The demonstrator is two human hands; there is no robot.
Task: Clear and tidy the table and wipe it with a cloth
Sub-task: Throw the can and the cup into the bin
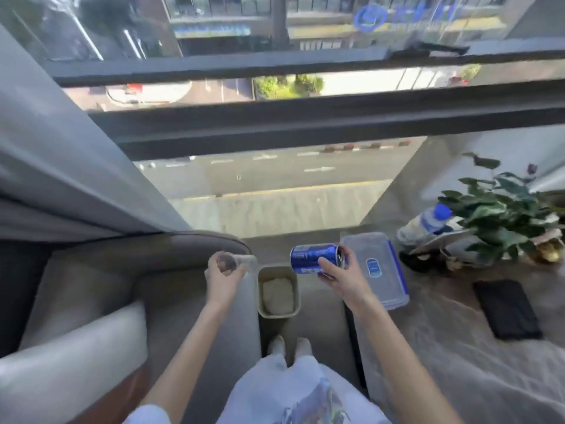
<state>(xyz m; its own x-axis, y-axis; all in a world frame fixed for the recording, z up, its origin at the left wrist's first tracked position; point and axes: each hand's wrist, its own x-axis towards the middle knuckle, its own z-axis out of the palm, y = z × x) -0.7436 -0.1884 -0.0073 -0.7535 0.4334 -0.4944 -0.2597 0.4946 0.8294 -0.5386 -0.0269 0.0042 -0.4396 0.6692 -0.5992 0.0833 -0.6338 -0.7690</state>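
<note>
My right hand [337,275] grips a blue drink can [312,257], tipped on its side with its opened top toward the right, held over the gap between the table and an armchair. My left hand [221,275] holds a small clear plastic cup [241,262] on its side, just left of a beige waste bin [261,293] that stands on the floor below both hands. Something pale lies crumpled inside the bin. The table [458,356] with a grey marbled top stretches to the right.
On the table lie a clear lidded plastic box [379,267] with blue clips, a black phone [506,309], a tipped water bottle [428,221] with a blue cap, and a leafy plant [501,215]. A grey armchair [122,286] stands left. A floor-length window lies ahead.
</note>
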